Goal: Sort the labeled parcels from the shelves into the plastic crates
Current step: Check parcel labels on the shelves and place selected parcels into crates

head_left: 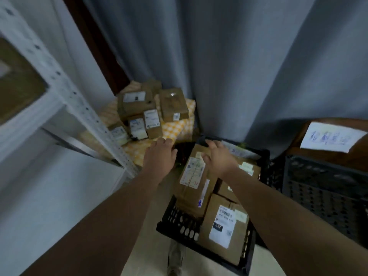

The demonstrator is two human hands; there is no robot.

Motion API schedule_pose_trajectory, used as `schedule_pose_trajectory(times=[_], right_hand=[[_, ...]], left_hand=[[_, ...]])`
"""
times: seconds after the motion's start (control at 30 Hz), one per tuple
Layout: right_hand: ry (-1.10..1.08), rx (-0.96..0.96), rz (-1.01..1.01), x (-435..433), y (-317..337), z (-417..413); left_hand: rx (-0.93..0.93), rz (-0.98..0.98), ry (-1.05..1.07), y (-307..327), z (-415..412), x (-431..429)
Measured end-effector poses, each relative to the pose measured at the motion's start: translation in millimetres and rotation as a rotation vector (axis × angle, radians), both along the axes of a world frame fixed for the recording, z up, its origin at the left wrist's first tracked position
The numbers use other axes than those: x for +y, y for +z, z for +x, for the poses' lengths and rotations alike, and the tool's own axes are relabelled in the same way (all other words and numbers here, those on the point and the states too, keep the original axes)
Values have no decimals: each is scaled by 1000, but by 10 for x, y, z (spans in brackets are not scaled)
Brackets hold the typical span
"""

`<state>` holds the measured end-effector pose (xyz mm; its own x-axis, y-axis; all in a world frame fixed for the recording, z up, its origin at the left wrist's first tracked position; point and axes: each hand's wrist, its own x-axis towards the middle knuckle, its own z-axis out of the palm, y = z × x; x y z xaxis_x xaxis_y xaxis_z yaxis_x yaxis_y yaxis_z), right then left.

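The right hand [219,158] grips the long brown parcel [192,196] in the black crate [179,223]. I cannot tell what the left hand [159,152] holds.

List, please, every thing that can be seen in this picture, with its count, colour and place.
front crate: one, black, on the floor, centre
long parcel: one, brown with white label, in the front crate, left side
other parcels: at least three, brown, in the front crate
second crate: one, black, right
parcel pile: about six, brown, at the back on the cloth
checked cloth: one, yellow and white, under the pile
shelf: one, white, left
curtain: grey, behind
paper sign: one, white with blue writing, right
left hand: holds nothing, beside the front crate's far left corner
right hand: grips the long parcel's far end
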<state>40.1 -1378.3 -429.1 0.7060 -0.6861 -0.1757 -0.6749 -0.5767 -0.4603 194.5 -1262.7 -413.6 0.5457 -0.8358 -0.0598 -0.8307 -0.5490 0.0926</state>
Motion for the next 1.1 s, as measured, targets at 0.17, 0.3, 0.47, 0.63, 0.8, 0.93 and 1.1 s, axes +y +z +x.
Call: schedule_pose_trajectory(times=[0.17, 0.3, 0.47, 0.63, 0.8, 0.93, 1.1], right_hand=[[207, -166, -174, 205, 950, -72], [321, -334, -297, 438, 1752, -8], [441, -555, -364, 1002, 2672, 162], [613, -730, -396, 1737, 3289, 354], [788, -913, -338, 2652, 3616, 525], [916, -1019, -240, 3468, 3664, 604], [1052, -1075, -181, 4560, 3715, 687]], left_hand=[[-213, -120, 61, 967, -350, 466], [-350, -255, 83, 1885, -478, 894], [-510, -326, 219, 2802, -595, 1578], [-617, -362, 353, 3281, -729, 2384], [-733, -401, 457, 3557, -865, 3330], [-803, -421, 549, 3628, -1011, 4181], [-856, -361, 666, 3649, -1161, 5282]])
